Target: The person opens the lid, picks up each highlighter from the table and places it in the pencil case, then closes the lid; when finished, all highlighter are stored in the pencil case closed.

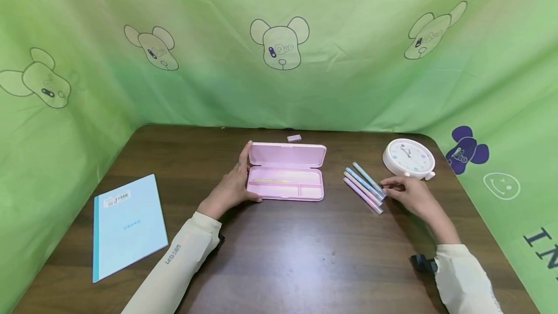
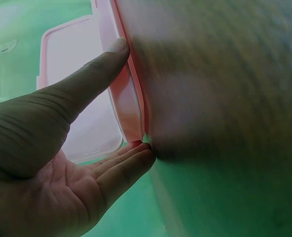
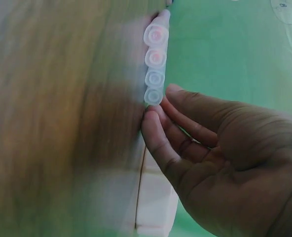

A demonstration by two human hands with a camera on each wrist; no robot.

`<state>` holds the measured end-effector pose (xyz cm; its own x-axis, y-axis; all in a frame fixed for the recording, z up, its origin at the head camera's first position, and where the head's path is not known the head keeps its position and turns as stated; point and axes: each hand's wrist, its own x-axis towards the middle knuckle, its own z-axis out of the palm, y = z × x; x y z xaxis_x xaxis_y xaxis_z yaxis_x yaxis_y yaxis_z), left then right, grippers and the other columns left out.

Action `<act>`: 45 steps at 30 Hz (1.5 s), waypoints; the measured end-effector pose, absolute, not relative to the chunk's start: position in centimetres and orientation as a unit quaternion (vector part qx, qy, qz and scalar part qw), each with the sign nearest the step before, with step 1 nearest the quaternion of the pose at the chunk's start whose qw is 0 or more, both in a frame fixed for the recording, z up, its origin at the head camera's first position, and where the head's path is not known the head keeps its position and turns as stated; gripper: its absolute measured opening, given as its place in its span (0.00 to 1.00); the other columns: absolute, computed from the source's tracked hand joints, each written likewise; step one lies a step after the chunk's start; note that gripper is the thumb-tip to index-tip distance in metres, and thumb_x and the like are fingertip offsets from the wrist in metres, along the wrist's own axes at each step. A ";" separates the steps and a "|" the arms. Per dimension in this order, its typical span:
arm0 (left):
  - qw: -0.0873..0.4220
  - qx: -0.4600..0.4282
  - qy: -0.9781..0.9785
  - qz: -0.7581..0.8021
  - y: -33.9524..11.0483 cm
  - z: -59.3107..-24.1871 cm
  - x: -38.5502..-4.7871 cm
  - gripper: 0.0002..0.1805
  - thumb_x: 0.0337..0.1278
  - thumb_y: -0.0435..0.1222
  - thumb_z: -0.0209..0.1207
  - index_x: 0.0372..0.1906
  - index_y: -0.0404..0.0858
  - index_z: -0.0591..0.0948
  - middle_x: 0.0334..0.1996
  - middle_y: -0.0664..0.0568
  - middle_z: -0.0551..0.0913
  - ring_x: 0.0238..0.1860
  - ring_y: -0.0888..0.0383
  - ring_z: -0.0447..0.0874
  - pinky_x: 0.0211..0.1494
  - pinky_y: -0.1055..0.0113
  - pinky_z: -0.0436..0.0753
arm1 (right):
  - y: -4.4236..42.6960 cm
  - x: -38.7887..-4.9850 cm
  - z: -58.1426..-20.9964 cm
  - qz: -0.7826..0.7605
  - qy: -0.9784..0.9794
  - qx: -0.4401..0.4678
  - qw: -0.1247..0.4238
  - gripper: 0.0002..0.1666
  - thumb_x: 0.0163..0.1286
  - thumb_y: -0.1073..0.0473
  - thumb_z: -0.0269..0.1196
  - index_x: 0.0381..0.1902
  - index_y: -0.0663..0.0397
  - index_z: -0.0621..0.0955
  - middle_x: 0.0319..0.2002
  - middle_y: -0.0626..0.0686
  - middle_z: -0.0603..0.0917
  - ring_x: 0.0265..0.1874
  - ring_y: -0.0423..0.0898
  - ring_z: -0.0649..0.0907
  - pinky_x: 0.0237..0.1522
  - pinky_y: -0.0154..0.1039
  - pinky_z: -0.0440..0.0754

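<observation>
A pink pencil case [image 1: 285, 196] lies with its lid raised on the table, a thin yellowish strip in its long compartment. My left hand [image 1: 231, 185] holds the case by its left end; in the left wrist view, the thumb presses the front edge and the other fingers reach round the end. Several pens [image 1: 363, 190], blue, pink and lilac, lie side by side to the right. My right hand [image 1: 407, 195] is at their right side, with loosely bent fingers by the end of the outermost pen [image 3: 154, 96]. Whether the fingertips touch it is hard to tell.
Behind the pens stands a white round clock [image 1: 410, 158], close to the right hand. A small pink eraser-like block [image 1: 294, 138] lies behind the case. At the left is a light blue notebook [image 1: 131, 227]. Green printed cloth [image 1: 209, 96] surrounds the table's back and sides.
</observation>
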<state>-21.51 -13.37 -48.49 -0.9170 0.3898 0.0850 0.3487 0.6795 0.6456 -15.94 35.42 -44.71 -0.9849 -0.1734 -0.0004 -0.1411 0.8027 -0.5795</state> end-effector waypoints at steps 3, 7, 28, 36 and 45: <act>0.032 0.192 0.919 0.343 -13.4 -49.2 -22.0 0.92 0.33 0.40 0.92 0.87 0.62 0.26 0.58 0.39 0.81 0.50 0.43 0.84 0.54 0.41 0.83 | 35.2 -16.0 -44.7 -0.311 0.947 -0.081 0.023 0.12 0.72 0.69 0.72 0.49 0.73 0.88 0.42 0.65 0.91 0.37 0.49 0.89 0.37 0.32 0.82; 0.040 0.183 0.922 0.340 -13.3 -49.5 -22.3 0.92 0.34 0.40 0.91 0.86 0.67 0.25 0.59 0.39 0.80 0.51 0.43 0.84 0.55 0.42 0.83 | 34.9 -16.0 -44.7 -0.308 0.947 -0.085 0.016 0.09 0.70 0.72 0.72 0.46 0.74 0.88 0.37 0.62 0.91 0.34 0.44 0.87 0.35 0.31 0.82; 0.047 0.177 0.921 0.343 -13.1 -48.4 -21.6 0.93 0.34 0.40 0.91 0.86 0.61 0.23 0.60 0.36 0.80 0.51 0.40 0.84 0.53 0.38 0.82 | 30.4 -17.1 -44.5 -0.379 0.909 -0.156 -0.078 0.07 0.68 0.76 0.71 0.43 0.68 0.89 0.39 0.61 0.89 0.37 0.31 0.82 0.41 0.23 0.79; 0.047 0.182 0.921 0.341 -12.9 -47.6 -21.2 0.91 0.38 0.39 0.90 0.86 0.59 0.24 0.65 0.29 0.77 0.56 0.37 0.84 0.54 0.36 0.83 | 24.5 -19.1 -44.4 -0.372 0.905 -0.199 -0.057 0.08 0.70 0.74 0.71 0.45 0.64 0.91 0.41 0.56 0.89 0.38 0.43 0.86 0.45 0.38 0.85; 0.074 0.167 0.922 0.342 -12.2 -44.4 -19.4 0.85 0.45 0.34 0.87 0.87 0.52 0.28 0.72 0.27 0.72 0.67 0.34 0.79 0.66 0.34 0.78 | 17.2 -21.1 -45.1 -0.387 0.889 -0.243 -0.027 0.08 0.66 0.75 0.69 0.42 0.67 0.90 0.37 0.56 0.87 0.37 0.50 0.86 0.45 0.44 0.88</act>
